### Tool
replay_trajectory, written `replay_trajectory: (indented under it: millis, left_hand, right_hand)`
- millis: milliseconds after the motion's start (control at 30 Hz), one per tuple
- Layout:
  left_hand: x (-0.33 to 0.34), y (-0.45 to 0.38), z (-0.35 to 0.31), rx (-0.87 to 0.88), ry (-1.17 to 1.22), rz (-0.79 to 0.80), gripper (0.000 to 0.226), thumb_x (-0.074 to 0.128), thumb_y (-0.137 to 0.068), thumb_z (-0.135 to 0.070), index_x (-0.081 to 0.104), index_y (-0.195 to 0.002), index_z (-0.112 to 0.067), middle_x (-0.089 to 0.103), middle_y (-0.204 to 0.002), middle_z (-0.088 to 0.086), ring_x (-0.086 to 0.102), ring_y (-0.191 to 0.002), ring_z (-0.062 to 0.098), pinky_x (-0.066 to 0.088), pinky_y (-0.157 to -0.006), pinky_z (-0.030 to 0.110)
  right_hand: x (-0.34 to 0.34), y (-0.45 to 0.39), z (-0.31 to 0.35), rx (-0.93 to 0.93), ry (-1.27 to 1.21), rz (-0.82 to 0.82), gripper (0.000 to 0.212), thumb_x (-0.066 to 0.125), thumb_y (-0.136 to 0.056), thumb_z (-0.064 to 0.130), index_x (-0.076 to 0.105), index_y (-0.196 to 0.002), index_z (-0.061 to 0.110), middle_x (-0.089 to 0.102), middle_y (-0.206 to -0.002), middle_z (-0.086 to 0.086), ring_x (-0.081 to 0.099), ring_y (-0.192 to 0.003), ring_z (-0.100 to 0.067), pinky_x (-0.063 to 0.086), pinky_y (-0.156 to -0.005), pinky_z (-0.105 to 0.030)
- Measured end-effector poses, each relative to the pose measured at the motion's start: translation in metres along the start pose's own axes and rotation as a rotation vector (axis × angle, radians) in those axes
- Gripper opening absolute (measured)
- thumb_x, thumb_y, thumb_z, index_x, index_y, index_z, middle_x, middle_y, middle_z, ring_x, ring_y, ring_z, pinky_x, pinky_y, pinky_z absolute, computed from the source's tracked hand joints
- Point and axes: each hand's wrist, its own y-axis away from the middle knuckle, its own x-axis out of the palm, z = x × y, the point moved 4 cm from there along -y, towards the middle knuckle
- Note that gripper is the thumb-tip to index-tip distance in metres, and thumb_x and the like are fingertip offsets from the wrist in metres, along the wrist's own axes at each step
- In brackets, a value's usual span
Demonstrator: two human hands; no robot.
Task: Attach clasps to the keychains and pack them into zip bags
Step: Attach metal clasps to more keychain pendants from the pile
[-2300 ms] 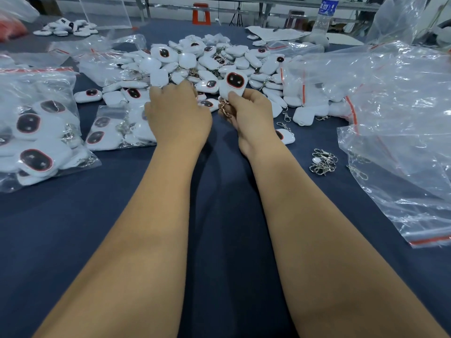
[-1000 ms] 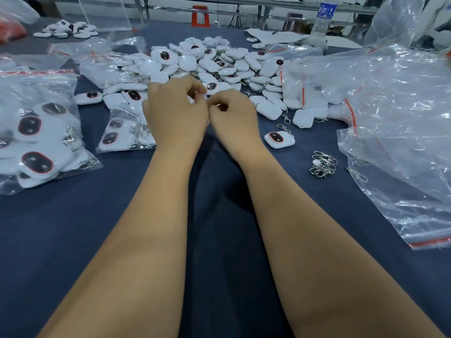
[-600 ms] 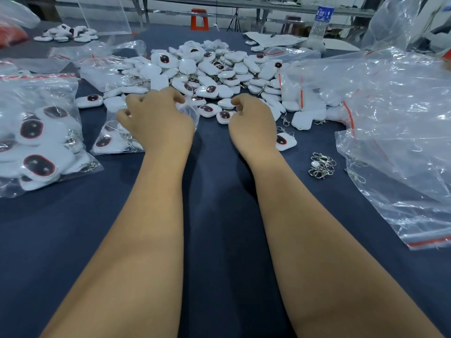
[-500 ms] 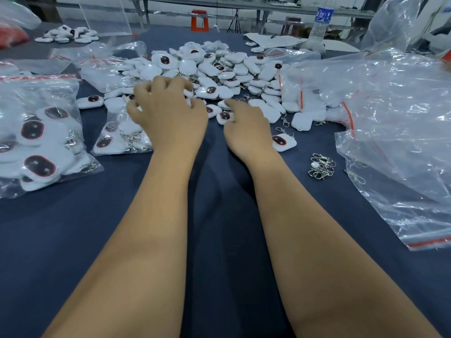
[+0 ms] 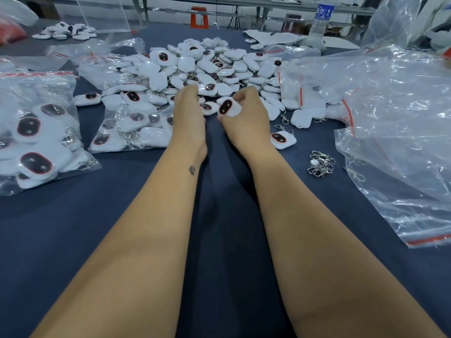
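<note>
While the white keychain (image 5: 228,109) with its dark oval face sits pinched in the right hand (image 5: 246,123), fingers curled round it, the left hand (image 5: 188,113) stands edge-up just beside, fingers reaching into the keychain pile (image 5: 195,71) (can't tell their grip). Both forearms stretch forward over the blue table (image 5: 73,228); loose clasps (image 5: 320,163) lie to the right.

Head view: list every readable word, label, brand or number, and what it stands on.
Water bottle: blue label with white characters, too blurred to read.
Keychains: dark ovals ringed in red, no lettering visible.
Zip bags: red strips only, no print visible.
Nothing else carries text.
</note>
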Motion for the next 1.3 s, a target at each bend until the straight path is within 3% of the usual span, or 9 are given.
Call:
replay_trajectory:
  millis: [100,200,333,533,767,900,1000,1167,1300]
  left_hand:
    - [-0.001,-0.004,0.001,-0.021,-0.061,0.024,0.02,0.045,-0.097,-0.012,0.06,-0.084,-0.015,0.063,-0.067,-0.007,0.058,-0.054,0.005,0.045,-0.054,0.017]
    - [0.004,-0.003,0.004,-0.031,-0.189,0.156,0.021,0.049,-0.091,-0.005,0.067,-0.1,-0.003,0.067,-0.086,0.011,0.058,-0.062,0.015,0.046,-0.054,0.023]
    - [0.001,-0.005,0.003,0.026,-0.221,0.14,0.032,0.041,-0.101,-0.002,0.059,-0.127,-0.005,0.066,-0.11,0.015,0.062,-0.085,0.02,0.051,-0.06,0.024]
    - [0.001,-0.004,0.004,0.053,-0.193,0.185,0.029,0.041,-0.103,-0.006,0.063,-0.119,-0.016,0.066,-0.123,0.013,0.062,-0.092,0.019,0.05,-0.065,0.023]
    - [0.005,-0.008,0.007,-0.078,-0.118,0.215,0.022,0.053,-0.097,-0.019,0.069,-0.11,-0.012,0.067,-0.085,0.003,0.058,-0.061,0.009,0.049,-0.058,0.02]
    - [0.007,-0.006,0.007,-0.019,-0.185,0.285,0.028,0.045,-0.09,-0.003,0.068,-0.101,-0.015,0.061,-0.065,-0.003,0.051,-0.05,0.006,0.043,-0.051,0.018]
    - [0.007,-0.007,0.007,-0.009,-0.225,0.292,0.035,0.043,-0.09,-0.001,0.066,-0.115,-0.007,0.058,-0.068,0.0,0.05,-0.052,0.007,0.042,-0.05,0.018]
    - [0.003,-0.008,0.007,0.003,-0.23,0.209,0.034,0.046,-0.096,-0.003,0.063,-0.124,-0.006,0.067,-0.097,0.008,0.06,-0.072,0.011,0.048,-0.061,0.021]
    - [0.002,-0.008,0.008,0.021,-0.222,0.22,0.032,0.047,-0.096,-0.004,0.064,-0.122,-0.011,0.069,-0.09,0.004,0.063,-0.069,0.009,0.049,-0.063,0.022]
  right_hand:
    - [0.003,0.001,0.001,0.081,-0.4,0.004,0.035,0.074,-0.08,0.007,0.058,-0.112,0.01,0.066,-0.108,-0.007,0.065,-0.098,-0.024,0.054,-0.084,-0.036]
    - [0.009,0.001,0.001,0.116,-0.575,0.084,0.029,0.07,-0.083,-0.001,0.062,-0.111,0.002,0.069,-0.096,-0.014,0.065,-0.078,-0.021,0.056,-0.074,-0.035]
    - [0.012,0.0,0.005,0.101,-0.554,0.242,0.025,0.053,-0.085,-0.013,0.065,-0.106,-0.007,0.062,-0.084,-0.015,0.057,-0.079,-0.022,0.051,-0.078,-0.037]
    - [0.011,0.001,0.006,0.14,-0.6,0.267,0.019,0.05,-0.086,-0.013,0.064,-0.098,-0.008,0.058,-0.086,-0.017,0.053,-0.082,-0.026,0.046,-0.079,-0.041]
    - [0.012,-0.003,0.002,0.175,-0.66,0.268,0.03,0.043,-0.089,-0.015,0.063,-0.092,0.007,0.065,-0.087,-0.012,0.062,-0.07,-0.018,0.055,-0.074,-0.031]
    - [0.011,-0.005,0.0,0.182,-0.655,0.25,0.031,0.042,-0.088,-0.015,0.063,-0.099,0.005,0.066,-0.081,-0.007,0.063,-0.067,-0.014,0.055,-0.072,-0.027]
    - [0.011,-0.004,0.001,0.176,-0.658,0.252,0.029,0.045,-0.088,-0.014,0.063,-0.1,0.005,0.065,-0.078,-0.005,0.063,-0.066,-0.013,0.053,-0.067,-0.025]
    - [0.01,0.0,0.005,0.172,-0.679,0.276,0.027,0.047,-0.087,-0.013,0.063,-0.087,0.009,0.063,-0.067,-0.002,0.062,-0.058,-0.009,0.052,-0.061,-0.021]
    - [0.009,-0.001,0.007,0.246,-0.754,0.283,0.018,0.046,-0.089,-0.004,0.06,-0.092,0.006,0.062,-0.064,-0.004,0.062,-0.056,-0.013,0.054,-0.068,-0.027]
